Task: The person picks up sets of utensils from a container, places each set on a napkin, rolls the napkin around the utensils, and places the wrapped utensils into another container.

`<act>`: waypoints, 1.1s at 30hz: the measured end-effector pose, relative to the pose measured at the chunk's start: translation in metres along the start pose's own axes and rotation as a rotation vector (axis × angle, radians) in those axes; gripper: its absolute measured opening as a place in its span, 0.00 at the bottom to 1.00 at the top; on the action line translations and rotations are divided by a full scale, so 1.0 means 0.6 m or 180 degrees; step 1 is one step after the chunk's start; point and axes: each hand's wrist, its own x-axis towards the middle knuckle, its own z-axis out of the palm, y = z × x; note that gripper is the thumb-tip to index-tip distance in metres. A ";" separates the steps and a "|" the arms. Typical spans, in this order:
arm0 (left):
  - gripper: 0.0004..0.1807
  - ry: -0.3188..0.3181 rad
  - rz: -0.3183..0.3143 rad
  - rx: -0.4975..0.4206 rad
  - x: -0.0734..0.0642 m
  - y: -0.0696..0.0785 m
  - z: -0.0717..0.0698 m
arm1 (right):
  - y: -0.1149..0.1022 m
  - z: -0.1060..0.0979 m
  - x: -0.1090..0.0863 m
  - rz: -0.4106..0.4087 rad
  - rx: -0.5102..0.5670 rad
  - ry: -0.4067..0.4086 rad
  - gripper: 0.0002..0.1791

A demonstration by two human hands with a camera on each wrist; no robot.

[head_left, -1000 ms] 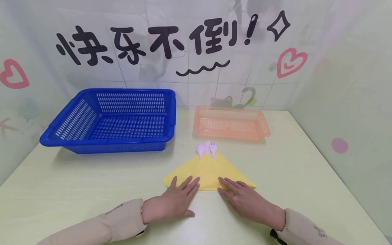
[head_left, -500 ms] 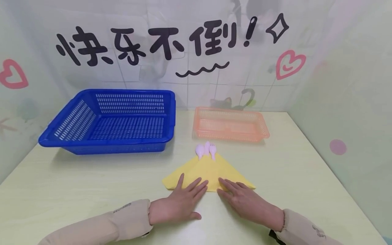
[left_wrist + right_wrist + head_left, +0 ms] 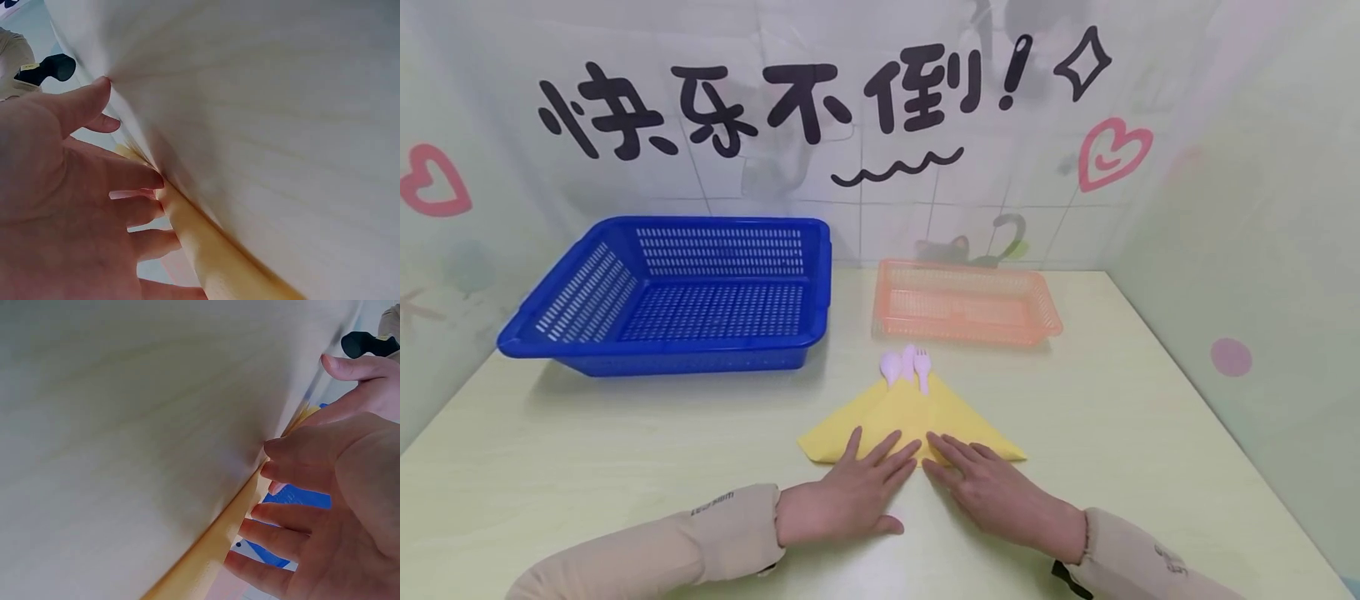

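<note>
A yellow napkin [image 3: 891, 412], folded into a triangle, lies on the table with its point away from me. From under that point stick out the heads of a pink spoon [image 3: 891, 365], a pink knife [image 3: 908, 360] and a pink fork [image 3: 922, 367]; their handles are hidden. My left hand [image 3: 857, 496] is spread, its fingertips on the napkin's near edge left of the middle. Just right of it, my right hand [image 3: 992, 492] touches the same edge with extended fingers. In both wrist views the fingertips meet the napkin's fold [image 3: 212, 253].
A large blue basket [image 3: 715, 343] stands at the back left of the table [image 3: 625, 450]. Behind the cutlery, to the right, is a small pink basket [image 3: 966, 329]. A printed curtain [image 3: 812, 175] hangs along the table's back edge.
My left hand has slid right along the napkin's near edge, and my right hand has moved slightly left, so their fingertips are now close together. The napkin and cutlery have stayed put.
</note>
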 end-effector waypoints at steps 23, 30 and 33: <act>0.41 -0.0036 -0.0173 -0.0121 -0.009 -0.001 0.003 | 0.003 -0.002 -0.016 0.0028 0.0092 -0.0042 0.23; 0.43 -0.0086 -0.0275 -0.0371 -0.016 0.001 0.004 | 0.005 -0.001 -0.017 0.0027 0.0066 -0.0090 0.22; 0.45 -0.0121 -0.0420 -0.0518 -0.018 0.002 0.006 | 0.007 -0.001 -0.019 0.0040 0.0076 -0.0131 0.22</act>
